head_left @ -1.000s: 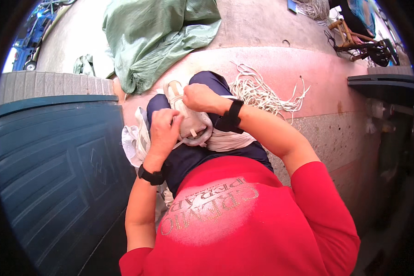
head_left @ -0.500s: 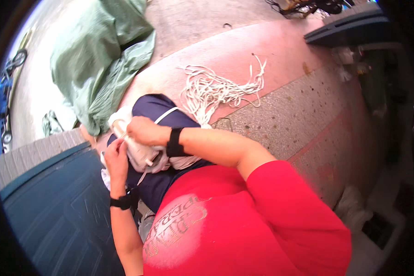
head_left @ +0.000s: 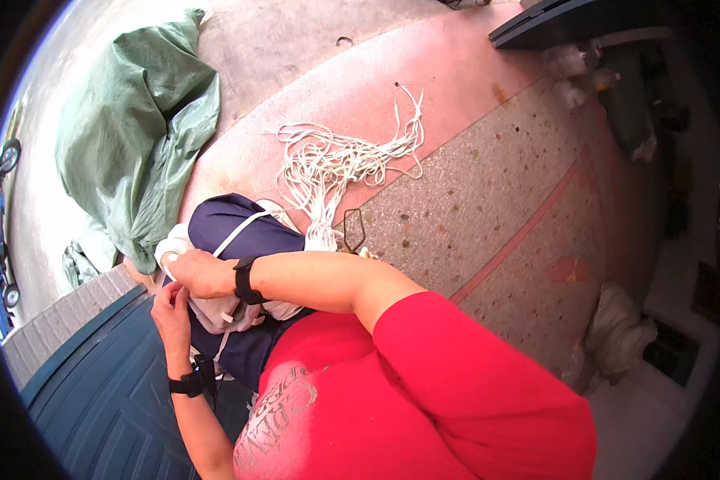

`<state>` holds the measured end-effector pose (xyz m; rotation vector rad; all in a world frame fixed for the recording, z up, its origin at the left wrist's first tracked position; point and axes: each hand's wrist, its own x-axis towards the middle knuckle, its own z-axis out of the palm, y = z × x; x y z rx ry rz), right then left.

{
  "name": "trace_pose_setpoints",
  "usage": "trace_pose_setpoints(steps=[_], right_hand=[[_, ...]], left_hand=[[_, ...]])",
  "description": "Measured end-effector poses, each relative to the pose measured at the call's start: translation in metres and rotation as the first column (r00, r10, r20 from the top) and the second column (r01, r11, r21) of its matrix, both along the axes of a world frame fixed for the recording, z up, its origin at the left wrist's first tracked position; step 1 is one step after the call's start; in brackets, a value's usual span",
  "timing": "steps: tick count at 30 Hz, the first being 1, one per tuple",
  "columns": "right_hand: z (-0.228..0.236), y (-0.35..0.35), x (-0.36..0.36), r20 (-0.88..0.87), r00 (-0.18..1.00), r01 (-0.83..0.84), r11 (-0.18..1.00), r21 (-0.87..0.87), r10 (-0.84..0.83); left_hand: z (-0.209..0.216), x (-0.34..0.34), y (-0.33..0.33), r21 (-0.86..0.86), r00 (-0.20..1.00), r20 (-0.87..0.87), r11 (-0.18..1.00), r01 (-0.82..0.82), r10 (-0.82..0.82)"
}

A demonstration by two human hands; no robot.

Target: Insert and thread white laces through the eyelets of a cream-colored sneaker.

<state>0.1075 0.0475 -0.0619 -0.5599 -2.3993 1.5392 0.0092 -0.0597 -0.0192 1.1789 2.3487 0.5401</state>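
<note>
In my lap, across the dark blue trouser leg (head_left: pixel 232 214), lies a pale bundle (head_left: pixel 214 314) with whitish wrapping, largely hidden by my hands. My right hand (head_left: pixel 204 274) is closed over its far end. A flat white cord (head_left: pixel 242 230) crosses my thigh and reaches the right hand, which appears to grip it. Just below, my left hand (head_left: pixel 170 314) pinches thumb and fingers together, close to the right fingertips. What sits in that pinch is too small to make out. The cord leads towards a loose tangled heap of white cord (head_left: pixel 336 160) on the floor.
A green tarpaulin (head_left: pixel 128 136) drapes over something at the far left. Beside my left arm stands a blue panelled door (head_left: pixel 112 392). A thin metal frame (head_left: pixel 354 230) stands by my foot. Rightward lie a crumpled pale bag (head_left: pixel 620 332) and clear plastic bottles (head_left: pixel 568 60).
The view has shifted, so the floor things sit further left. Both hands remain close together at the bundle, the right hand now lying more over its far end.
</note>
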Motion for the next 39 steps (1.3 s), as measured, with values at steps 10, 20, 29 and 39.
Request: trace_pose_setpoints(steps=[10, 20, 29, 39], right_hand=[[0.004, 0.000, 0.010, -0.233, 0.952, 0.233, 0.963, 0.136, -0.197], [-0.018, -0.016, -0.003, -0.140, 0.947, 0.293, 0.956, 0.002, -0.290], [-0.017, -0.013, -0.009, -0.097, 0.945, 0.310, 0.950, -0.021, -0.311], [-0.011, -0.007, -0.005, -0.046, 0.982, 0.177, 0.980, -0.086, -0.181]], left_hand=[[0.005, 0.003, 0.004, -0.026, 0.998, 0.049, 0.998, -0.049, 0.050], [0.005, 0.009, 0.002, 0.059, 1.000, 0.009, 0.998, -0.010, 0.009], [0.010, 0.006, 0.005, 0.015, 0.998, 0.045, 0.998, -0.053, 0.052], [0.009, -0.002, 0.011, -0.006, 0.993, 0.108, 0.998, -0.055, 0.055]])
